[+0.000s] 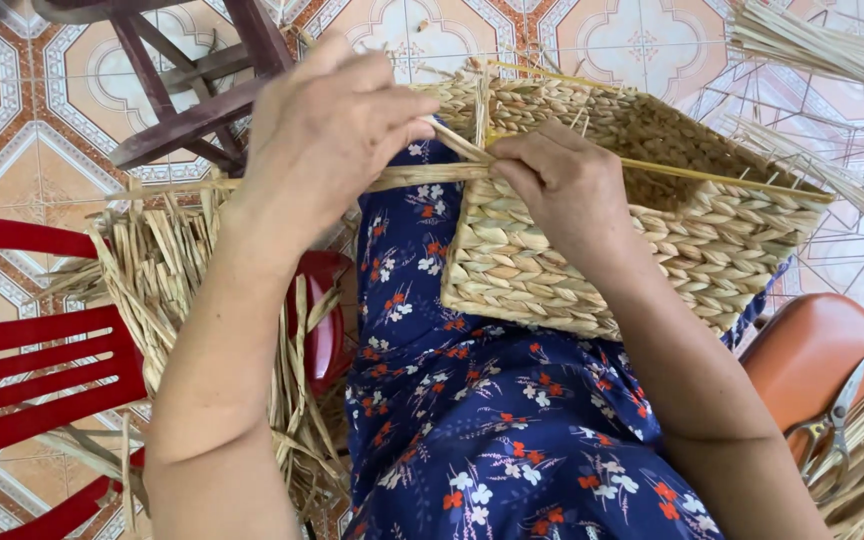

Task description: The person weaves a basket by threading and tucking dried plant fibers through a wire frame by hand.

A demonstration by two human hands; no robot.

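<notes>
1. On the person's lap, over a blue flowered dress (472,420), a woven straw basket (632,230) lay on its side — its long axis running left to right.
2. The left hand (327,130) pinched a flat straw strand (422,177) at the rim's near corner.
3. The right hand (562,185) — nearer the basket — pressed closed on the weave there.
4. Loose straw (182,270) lay over a red chair (32,370); scissors (832,425) sat at the right.
</notes>
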